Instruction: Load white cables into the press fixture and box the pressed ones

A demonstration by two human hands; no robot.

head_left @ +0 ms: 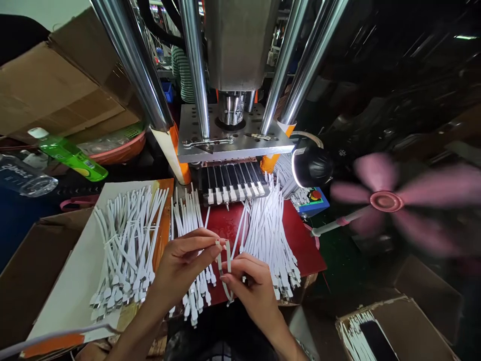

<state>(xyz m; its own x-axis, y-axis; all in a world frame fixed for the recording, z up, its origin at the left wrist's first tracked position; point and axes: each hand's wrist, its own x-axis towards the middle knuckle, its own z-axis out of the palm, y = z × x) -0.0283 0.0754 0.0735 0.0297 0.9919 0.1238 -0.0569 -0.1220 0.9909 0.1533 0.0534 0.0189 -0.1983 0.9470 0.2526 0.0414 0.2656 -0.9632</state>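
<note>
Left hand (180, 265) and right hand (251, 288) — fingers clamped on one white cable (228, 250), looped, both ends up, above the red tabletop (305, 246) between cable piles (268, 235). Judged step: levelling the ends. Further handling needs a steady pinch.

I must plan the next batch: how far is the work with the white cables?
Done, it seems: a row of cable ends sits in the mould, and a left pile lies on the white sheet. In hand: the left hand and right hand pinch one bent cable by its ends. Left, probably: the middle pile and right pile, though I cannot tell which piles are finished.
</note>
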